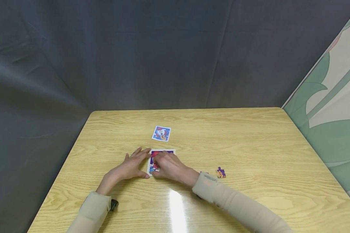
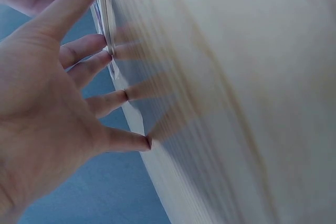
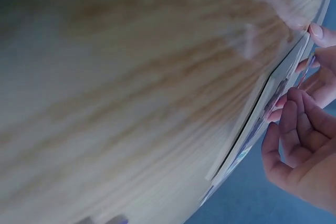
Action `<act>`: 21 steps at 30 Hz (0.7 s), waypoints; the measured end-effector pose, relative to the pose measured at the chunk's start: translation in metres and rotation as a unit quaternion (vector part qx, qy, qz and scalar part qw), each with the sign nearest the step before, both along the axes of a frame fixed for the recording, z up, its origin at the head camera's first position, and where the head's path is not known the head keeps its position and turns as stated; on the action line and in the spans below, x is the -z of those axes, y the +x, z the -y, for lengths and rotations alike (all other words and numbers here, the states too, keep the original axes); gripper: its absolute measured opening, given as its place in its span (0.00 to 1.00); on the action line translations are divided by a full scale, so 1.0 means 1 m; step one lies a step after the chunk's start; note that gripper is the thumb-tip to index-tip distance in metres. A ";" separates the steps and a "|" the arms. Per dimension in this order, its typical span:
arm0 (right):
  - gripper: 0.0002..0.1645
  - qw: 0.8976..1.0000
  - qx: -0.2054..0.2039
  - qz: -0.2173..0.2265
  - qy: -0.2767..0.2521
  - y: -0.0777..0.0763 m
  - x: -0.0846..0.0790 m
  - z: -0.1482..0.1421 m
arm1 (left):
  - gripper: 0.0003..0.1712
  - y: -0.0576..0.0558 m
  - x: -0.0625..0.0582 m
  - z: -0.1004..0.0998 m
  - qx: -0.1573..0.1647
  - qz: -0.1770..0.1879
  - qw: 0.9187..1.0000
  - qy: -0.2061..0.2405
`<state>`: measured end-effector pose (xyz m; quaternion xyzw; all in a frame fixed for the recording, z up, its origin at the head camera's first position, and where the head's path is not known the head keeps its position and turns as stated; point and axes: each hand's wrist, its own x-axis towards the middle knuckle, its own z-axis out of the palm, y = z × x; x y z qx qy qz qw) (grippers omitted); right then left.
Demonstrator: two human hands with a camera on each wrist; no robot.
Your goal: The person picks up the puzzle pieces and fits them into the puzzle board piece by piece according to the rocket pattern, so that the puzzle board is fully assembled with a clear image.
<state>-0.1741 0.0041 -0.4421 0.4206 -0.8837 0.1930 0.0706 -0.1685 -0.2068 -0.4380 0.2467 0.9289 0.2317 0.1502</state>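
Observation:
A small jigsaw puzzle tray (image 1: 148,166) with a white border and a red, blue and purple picture lies in front of me. My left hand (image 1: 131,167) rests along its left side, fingers spread and fairly straight. In the left wrist view, its fingertips (image 2: 144,142) touch the tabletop and the tray's edge. Over the middle of the tray is my right hand (image 1: 169,166), covering much of the picture. In the right wrist view, its thumb and fingers pinch a thin puzzle piece (image 3: 308,71), tilted on edge above the tray.
Behind the tray lies a square picture card (image 1: 161,133). A loose purple and orange puzzle piece (image 1: 220,172) is on the wooden table (image 1: 250,142) to the right. Another piece (image 1: 204,172) shows partly beside the right sleeve. A dark curtain (image 1: 163,64) hangs behind the table.

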 end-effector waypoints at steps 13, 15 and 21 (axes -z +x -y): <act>0.17 0.998 0.014 0.011 0.055 0.001 0.003 0.006 | 0.45 0.000 0.001 0.000 0.001 0.007 1.000 0.007; 0.17 0.998 0.013 0.015 0.058 0.001 0.002 0.005 | 0.45 0.000 0.001 0.000 0.000 0.009 1.000 0.008; 0.14 0.999 0.008 0.017 0.049 0.000 0.001 0.004 | 0.45 0.000 0.001 0.000 -0.003 0.009 1.000 0.005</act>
